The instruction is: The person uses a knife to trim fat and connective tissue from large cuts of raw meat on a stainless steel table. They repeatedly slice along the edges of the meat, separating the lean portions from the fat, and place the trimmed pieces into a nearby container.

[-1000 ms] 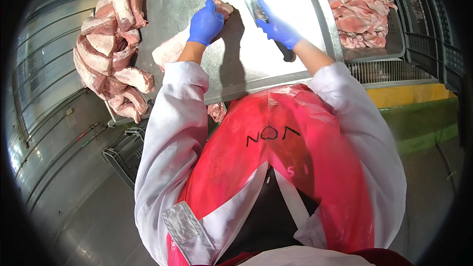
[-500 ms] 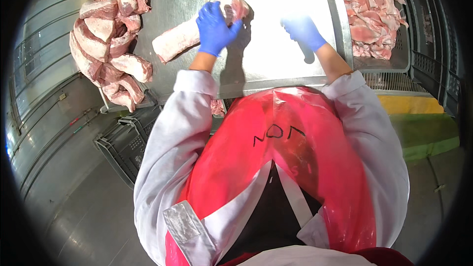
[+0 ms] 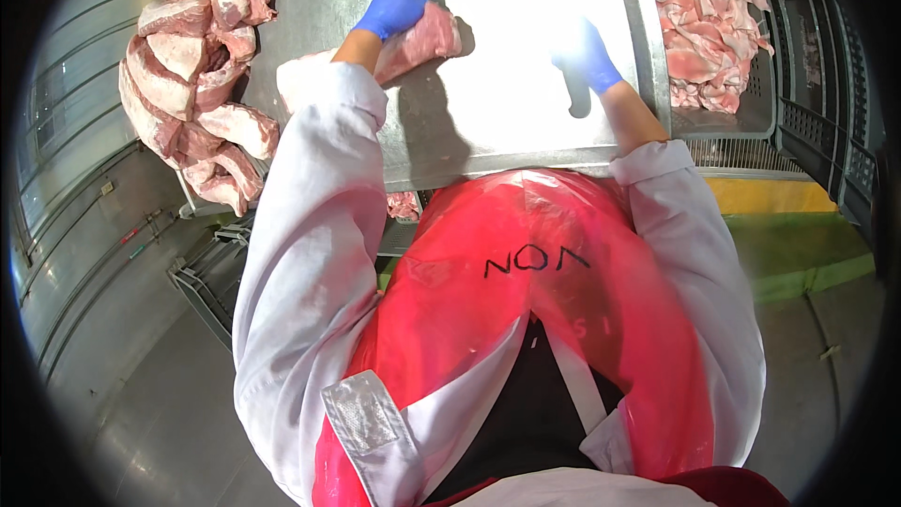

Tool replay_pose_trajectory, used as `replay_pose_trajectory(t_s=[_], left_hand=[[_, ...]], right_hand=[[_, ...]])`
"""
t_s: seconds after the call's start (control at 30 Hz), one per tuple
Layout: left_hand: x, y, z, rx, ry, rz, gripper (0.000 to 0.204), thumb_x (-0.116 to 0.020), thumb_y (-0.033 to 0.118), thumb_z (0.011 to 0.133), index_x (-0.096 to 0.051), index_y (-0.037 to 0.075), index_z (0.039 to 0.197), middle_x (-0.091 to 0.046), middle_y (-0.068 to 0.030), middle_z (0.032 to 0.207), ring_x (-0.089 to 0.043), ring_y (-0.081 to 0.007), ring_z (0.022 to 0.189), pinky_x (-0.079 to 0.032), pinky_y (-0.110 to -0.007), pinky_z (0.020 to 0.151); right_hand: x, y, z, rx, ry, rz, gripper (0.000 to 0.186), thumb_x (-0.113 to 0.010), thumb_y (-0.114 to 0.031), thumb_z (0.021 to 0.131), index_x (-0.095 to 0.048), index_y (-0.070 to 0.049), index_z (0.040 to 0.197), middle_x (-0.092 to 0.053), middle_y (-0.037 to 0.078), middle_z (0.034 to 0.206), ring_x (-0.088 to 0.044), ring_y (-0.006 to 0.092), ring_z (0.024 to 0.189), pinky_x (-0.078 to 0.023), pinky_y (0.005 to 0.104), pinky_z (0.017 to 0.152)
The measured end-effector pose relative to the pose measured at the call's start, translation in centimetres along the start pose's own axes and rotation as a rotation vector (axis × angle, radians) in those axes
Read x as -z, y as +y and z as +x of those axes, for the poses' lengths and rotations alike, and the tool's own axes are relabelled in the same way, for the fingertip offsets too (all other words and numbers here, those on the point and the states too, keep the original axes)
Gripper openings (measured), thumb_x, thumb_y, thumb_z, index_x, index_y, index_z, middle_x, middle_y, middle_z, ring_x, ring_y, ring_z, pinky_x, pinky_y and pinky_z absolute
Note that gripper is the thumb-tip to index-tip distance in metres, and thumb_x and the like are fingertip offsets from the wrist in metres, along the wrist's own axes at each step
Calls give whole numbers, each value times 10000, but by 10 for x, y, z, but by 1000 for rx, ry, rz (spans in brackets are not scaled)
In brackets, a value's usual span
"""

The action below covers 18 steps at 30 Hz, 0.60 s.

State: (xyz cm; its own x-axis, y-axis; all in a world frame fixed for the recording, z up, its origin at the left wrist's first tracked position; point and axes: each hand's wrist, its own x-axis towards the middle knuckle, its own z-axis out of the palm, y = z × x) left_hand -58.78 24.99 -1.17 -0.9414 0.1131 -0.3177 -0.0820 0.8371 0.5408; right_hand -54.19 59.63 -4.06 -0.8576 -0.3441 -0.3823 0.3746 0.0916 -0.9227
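Observation:
A long, pale pink slab of raw meat [image 3: 413,45] lies slantwise on the shiny metal work table [image 3: 497,122]. My left hand [image 3: 394,7], in a blue glove, is over the far side of the slab with its fingers loosely apart. My left wrist and sleeve hide part of the meat. To the right, my blue-gloved right hand [image 3: 591,61] looks curled closed over the table. Strong glare washes out its fingers, so what it holds cannot be made out. A dark, rounded shadow falls just below it.
Thick strips of raw meat [image 3: 178,66] are heaped at the left edge. Thin pale trimmings [image 3: 704,33] fill a container on the right, beside dark plastic crates [image 3: 821,103]. Below the table's left side stands another crate [image 3: 206,286].
My left hand has come off the top of the meat and moved to its far side, fingers loosening. The slab's near face now shows more. My right hand stays in nearly the same place.

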Motion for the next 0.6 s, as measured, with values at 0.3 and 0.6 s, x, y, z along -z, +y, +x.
replay_pose_trajectory(t_s=[0.3, 0.6], left_hand=[[-18, 3, -156, -265, 215, 861, 936, -839, 378, 677, -427, 2, 1428, -568, -245, 1332, -550, -389, 1255, -421, -464, 1081], [8, -76, -118, -45, 259, 631, 818, -817, 251, 664, -474, -45, 1345, -587, -296, 1282, -585, -438, 1173, -482, -458, 998]], right_hand=[[-1, 7, 5, -5, -35, -89, 410, -640, -92, 840, -455, -98, 1205, -600, 39, 766, -573, 129, 610, -519, 299, 598], [-7, 3, 12, 120, 8, -227, 820, -585, -146, 935, -154, -250, 1624, -617, 64, 681, -608, 128, 567, -550, 312, 600]])
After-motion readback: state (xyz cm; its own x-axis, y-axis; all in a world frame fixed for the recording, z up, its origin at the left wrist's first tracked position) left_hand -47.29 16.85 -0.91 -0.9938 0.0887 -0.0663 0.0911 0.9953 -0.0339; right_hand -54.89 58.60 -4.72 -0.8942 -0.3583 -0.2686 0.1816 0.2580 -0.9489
